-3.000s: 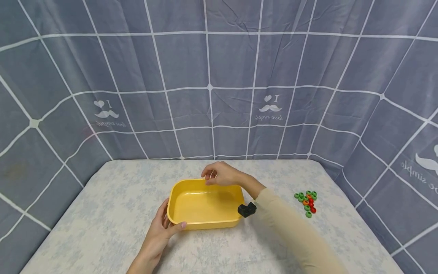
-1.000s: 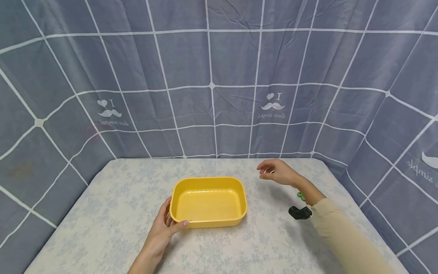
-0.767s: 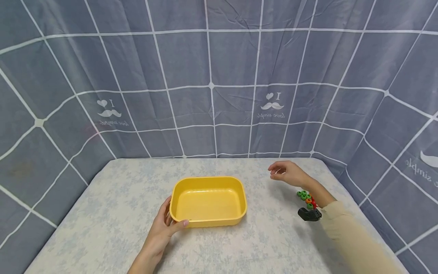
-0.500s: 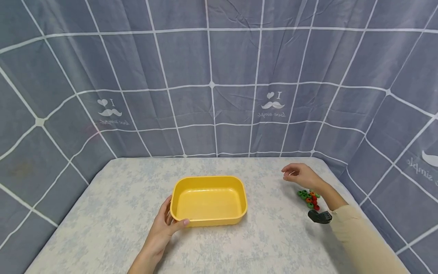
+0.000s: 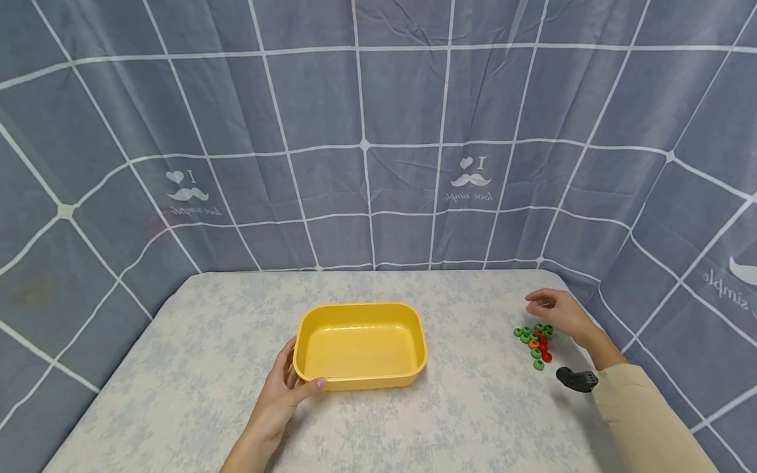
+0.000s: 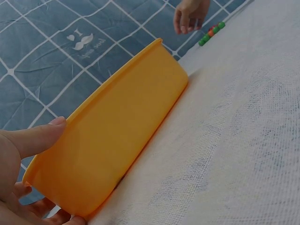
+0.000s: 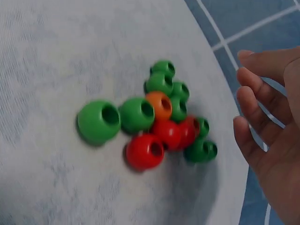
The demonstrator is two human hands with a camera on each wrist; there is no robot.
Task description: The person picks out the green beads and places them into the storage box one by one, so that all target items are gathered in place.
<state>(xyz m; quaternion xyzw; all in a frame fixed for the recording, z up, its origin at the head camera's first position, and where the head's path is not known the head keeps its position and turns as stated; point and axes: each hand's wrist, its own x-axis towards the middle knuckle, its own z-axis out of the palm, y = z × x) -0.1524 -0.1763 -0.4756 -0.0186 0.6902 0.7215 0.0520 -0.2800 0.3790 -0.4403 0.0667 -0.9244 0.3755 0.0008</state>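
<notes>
Yellow and shiny, the deep, round-cornered tray (image 5: pixel 361 348) sat with its eight o'clock corner pinched by the left hand (image 5: pixel 278 397), maybe to keep it still. Round green, red and orange beads (image 5: pixel 536 353) with holes lay at its three o'clock. Near their one o'clock hung the right hand (image 5: pixel 562 314), fingers loosely bent, holding nothing; a curved black wrist piece (image 5: pixel 576 380) seemed to block four o'clock.

Bare table (image 5: pixel 467 374) leaves a way between the yellow tub (image 5: pixel 361 351) and the beads (image 5: pixel 534 344) on the right. The tub's top is open; the left hand (image 5: pixel 280 394) blocks its near left corner. The right hand (image 5: pixel 564 312) bars the beads' far right; a curtain (image 5: pixel 408 184) stands along the far edge.
</notes>
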